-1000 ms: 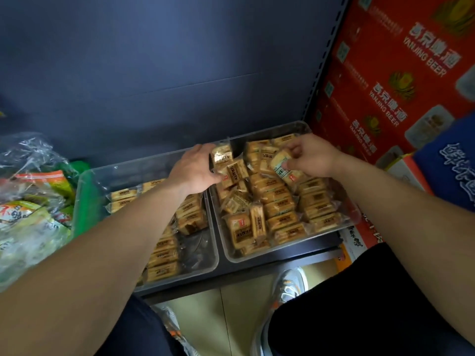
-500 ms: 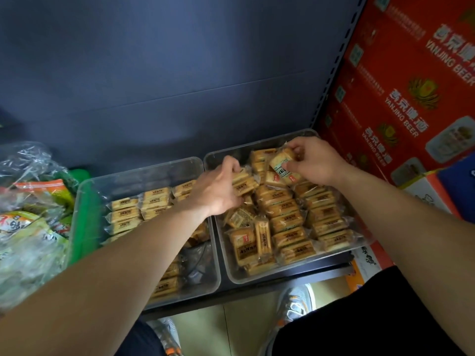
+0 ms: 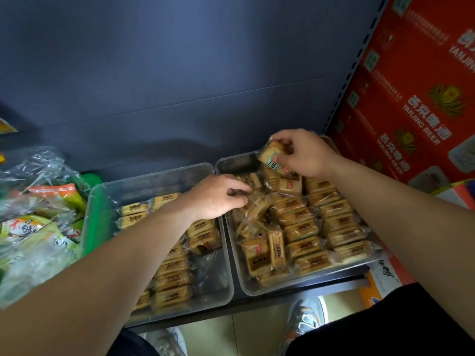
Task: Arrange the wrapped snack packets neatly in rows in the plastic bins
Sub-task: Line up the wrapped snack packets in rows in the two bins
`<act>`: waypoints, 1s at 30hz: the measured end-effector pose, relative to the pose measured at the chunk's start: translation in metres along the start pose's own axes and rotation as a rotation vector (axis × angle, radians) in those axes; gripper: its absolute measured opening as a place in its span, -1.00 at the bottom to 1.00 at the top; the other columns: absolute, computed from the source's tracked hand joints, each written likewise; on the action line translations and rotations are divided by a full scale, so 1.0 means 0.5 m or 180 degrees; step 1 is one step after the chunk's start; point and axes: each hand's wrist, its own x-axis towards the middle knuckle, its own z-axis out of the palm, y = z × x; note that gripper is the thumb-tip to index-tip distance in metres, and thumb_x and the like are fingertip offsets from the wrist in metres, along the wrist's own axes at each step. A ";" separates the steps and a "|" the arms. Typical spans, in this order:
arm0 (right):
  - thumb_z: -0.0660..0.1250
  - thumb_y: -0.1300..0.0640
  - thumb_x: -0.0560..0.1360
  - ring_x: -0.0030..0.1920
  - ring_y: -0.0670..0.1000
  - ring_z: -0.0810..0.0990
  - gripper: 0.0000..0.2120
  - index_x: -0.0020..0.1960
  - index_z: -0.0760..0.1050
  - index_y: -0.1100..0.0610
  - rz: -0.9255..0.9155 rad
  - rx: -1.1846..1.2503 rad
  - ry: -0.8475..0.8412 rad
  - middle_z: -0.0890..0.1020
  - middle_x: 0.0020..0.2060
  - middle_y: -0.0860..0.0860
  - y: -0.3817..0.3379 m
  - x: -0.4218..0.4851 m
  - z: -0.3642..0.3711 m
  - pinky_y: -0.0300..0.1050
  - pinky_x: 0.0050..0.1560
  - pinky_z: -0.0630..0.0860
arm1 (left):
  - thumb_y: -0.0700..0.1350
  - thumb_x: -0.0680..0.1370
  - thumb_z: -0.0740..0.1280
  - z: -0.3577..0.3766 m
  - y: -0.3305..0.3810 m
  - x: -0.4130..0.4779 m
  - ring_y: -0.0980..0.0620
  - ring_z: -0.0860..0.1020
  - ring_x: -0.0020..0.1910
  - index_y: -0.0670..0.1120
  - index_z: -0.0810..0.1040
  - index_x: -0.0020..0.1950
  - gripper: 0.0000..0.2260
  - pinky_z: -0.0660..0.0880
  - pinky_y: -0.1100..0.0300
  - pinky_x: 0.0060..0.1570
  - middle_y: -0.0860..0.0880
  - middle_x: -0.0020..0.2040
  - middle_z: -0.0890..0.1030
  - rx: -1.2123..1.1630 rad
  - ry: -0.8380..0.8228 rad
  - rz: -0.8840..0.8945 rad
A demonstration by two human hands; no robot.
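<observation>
Snack packets [image 3: 303, 229] fill two clear plastic bins side by side on a shelf [image 3: 246, 305]. The right bin [image 3: 239, 160] holds tidy rows along its right side and a loose heap [image 3: 253, 209] at its left. The left bin [image 3: 154, 181] holds partial rows. The left hand [image 3: 216, 199] reaches across into the right bin, its fingers curled onto the heap. The right hand [image 3: 305, 155], above that bin's far end, has its fingers clamped on one lifted packet [image 3: 270, 152]. Step in hand, apparently: sorting the heap. The next move likely calls for laying the lifted packet flat, aligned with a row.
</observation>
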 end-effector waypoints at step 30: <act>0.39 0.03 0.58 0.16 0.07 0.54 -0.60 0.40 0.49 -0.02 0.0035 -0.0449 -0.0488 0.55 0.13 0.03 0.070 -0.021 -0.003 0.05 0.24 0.49 | 0.41 0.58 0.11 0.049 -0.001 0.129 -0.03 0.25 0.57 0.04 0.32 0.55 -0.34 -0.38 -0.25 0.51 0.01 0.50 0.44 0.0777 0.0206 -0.0681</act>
